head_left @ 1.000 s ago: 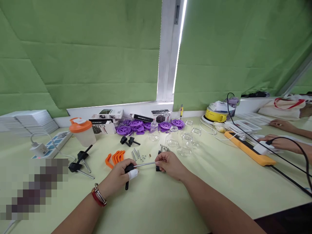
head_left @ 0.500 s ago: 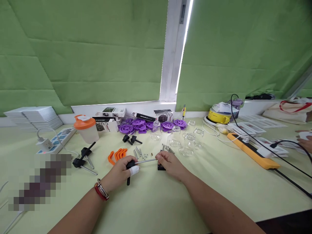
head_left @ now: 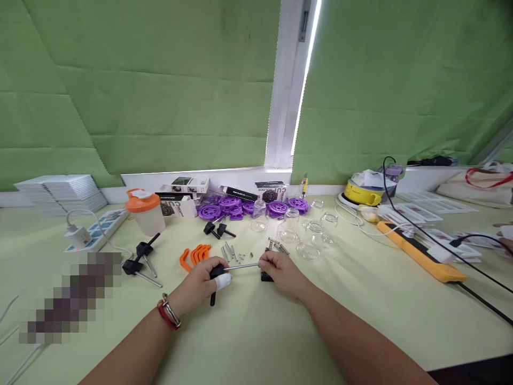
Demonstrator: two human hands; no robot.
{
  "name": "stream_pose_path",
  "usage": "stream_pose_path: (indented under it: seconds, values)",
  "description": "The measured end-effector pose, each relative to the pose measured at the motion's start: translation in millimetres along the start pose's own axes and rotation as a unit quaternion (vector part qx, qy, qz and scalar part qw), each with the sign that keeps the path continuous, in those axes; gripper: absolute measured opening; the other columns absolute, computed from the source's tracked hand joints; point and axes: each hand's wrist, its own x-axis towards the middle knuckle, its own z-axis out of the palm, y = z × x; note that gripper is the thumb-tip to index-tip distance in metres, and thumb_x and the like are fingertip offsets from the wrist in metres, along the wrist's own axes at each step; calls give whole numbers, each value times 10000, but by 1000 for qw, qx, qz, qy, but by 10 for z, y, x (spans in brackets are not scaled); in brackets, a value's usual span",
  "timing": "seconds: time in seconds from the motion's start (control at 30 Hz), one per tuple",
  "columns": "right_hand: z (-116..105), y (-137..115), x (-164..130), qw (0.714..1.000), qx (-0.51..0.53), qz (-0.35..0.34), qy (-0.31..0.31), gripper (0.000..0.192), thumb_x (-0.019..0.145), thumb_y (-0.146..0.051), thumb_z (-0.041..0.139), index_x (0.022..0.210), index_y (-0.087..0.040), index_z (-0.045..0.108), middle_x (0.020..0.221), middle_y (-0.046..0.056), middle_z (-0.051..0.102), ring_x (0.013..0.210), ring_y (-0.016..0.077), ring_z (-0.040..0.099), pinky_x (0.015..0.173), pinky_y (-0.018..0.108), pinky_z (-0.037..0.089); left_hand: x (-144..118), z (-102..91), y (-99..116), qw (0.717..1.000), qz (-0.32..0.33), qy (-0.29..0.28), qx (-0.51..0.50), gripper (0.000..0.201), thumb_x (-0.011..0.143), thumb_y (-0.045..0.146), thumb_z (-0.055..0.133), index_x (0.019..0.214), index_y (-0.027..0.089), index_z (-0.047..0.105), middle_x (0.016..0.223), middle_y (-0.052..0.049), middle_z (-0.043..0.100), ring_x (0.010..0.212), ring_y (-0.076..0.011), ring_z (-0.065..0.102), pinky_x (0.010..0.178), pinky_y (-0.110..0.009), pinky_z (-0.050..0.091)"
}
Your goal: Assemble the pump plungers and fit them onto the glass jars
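L hand (head_left: 200, 286) grips black knob (head_left: 217, 271) | R hand (head_left: 282, 272) pinches metal rod (head_left: 241, 266)

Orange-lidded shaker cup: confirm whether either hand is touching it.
No, the orange-lidded shaker cup stands apart on the table, while the left hand and right hand hold a metal rod.

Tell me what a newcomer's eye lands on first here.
At the table's centre, the left hand grips a black-handled tool whose thin metal rod the right hand pinches at the tip. Behind them lie purple wheels and orange clips, under green blinds.
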Motion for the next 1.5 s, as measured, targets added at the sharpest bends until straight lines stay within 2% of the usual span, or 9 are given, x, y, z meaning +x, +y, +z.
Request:
stream_pose_path:
  seconds: [0.17, 0.33, 0.5, 0.73, 0.83, 1.0, 1.17, 1.4, 1.5]
  values:
    - [4, 50, 12, 1000, -10, 2, -6, 312, 859, -434, 445, 703, -183, 546, 636, -18, 449, 598, 119, 395, 607, 258, 340, 2, 3, 0, 1000, -5, -1, -5, 243, 757, 403, 572, 873, 190, 573, 760, 12, 493, 669, -137, 430, 583, -235, 367]
    - [9, 88, 32, 999, 46, -21, 9, 179, 791, -327, 550, 913, -198, 572, 759, -9, 510, 673, 123, 456, 639, 253, 375, -6, 5, -16, 1000, 0, -1, -3, 240, 765, 397, 568, 876, 184, 572, 777, 5, 505, 686, -140, 439, 598, -241, 373]
    - [2, 64, 35, 1000, 11, -13, 7, 89, 786, -274, 526, 779, -195, 568, 670, -25, 482, 614, 116, 413, 592, 248, 337, -6, 5, -11, 1000, -4, -3, -3, 244, 764, 397, 571, 881, 183, 574, 781, 5, 508, 700, -144, 446, 607, -241, 380]
    - [0, 20, 15, 1000, -22, 3, -5, 267, 858, -372, 452, 689, -179, 528, 637, -19, 448, 606, 119, 392, 601, 259, 327, 5, 0, -41, 1000, 1, -7, 0, 228, 772, 388, 566, 880, 188, 569, 787, 6, 505, 711, -147, 449, 614, -241, 380]
    - [5, 36, 18, 1000, -15, 2, -8, 290, 867, -395, 439, 721, -172, 553, 668, -7, 478, 635, 127, 423, 625, 265, 346, 12, -1, -60, 1000, 2, -4, 2, 228, 772, 392, 566, 881, 191, 568, 785, 6, 505, 703, -147, 447, 610, -242, 376]
    - [10, 49, 13, 999, 47, -21, 0, 135, 793, -295, 545, 878, -190, 555, 742, -13, 493, 683, 126, 449, 642, 251, 370, 17, 0, -63, 1000, 5, -1, -3, 227, 768, 389, 566, 883, 193, 573, 799, -4, 532, 723, -158, 467, 625, -250, 383]
    - [3, 44, 13, 1000, 17, -20, 4, 92, 798, -272, 517, 782, -192, 557, 674, -25, 469, 613, 113, 393, 591, 244, 327, 5, 3, -38, 1000, 0, -1, -4, 229, 763, 388, 568, 883, 193, 577, 775, 4, 511, 688, -148, 453, 601, -241, 377]
    - [1, 5, 12, 1000, -14, -5, -9, 260, 846, -358, 468, 663, -177, 504, 615, -35, 391, 582, 106, 342, 565, 243, 292, 3, 3, -14, 1000, -3, -8, 7, 238, 781, 410, 550, 885, 197, 572, 790, 0, 511, 694, -149, 446, 605, -242, 372]
    - [2, 16, 13, 1000, 2, -8, -8, 231, 839, -365, 488, 717, -176, 537, 641, -29, 423, 599, 108, 374, 580, 244, 318, -1, 1, -8, 1000, -4, -5, 10, 235, 776, 405, 555, 886, 197, 574, 801, -4, 517, 709, -155, 453, 615, -245, 377]
